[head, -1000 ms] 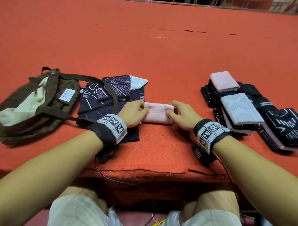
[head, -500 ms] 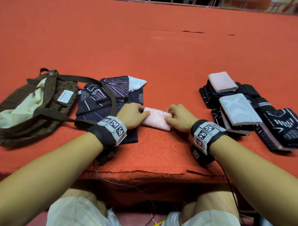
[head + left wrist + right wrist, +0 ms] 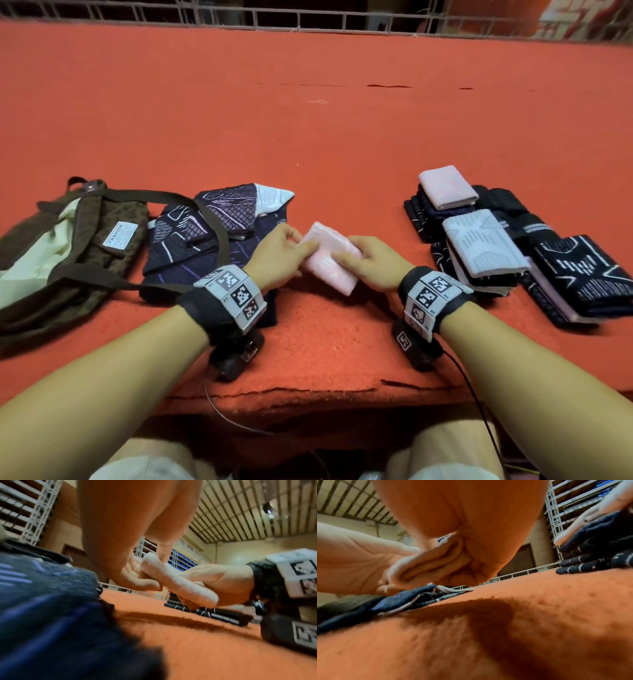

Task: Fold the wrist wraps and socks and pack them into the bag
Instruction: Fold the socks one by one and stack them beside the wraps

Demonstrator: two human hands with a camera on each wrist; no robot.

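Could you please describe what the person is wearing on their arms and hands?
Both forearms are bare, with no sleeves or gloves. Each wrist carries a black band faced with white panels printed with black square codes. A dark camera block hangs under each wrist, and a thin black cable trails from it.

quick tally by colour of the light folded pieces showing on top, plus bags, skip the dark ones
pink: 2 (held pink piece, pink piece on the right pile)
white patterned: 2 (white piece on the right pile, white piece on the left pile)
bag: 1
total: 5
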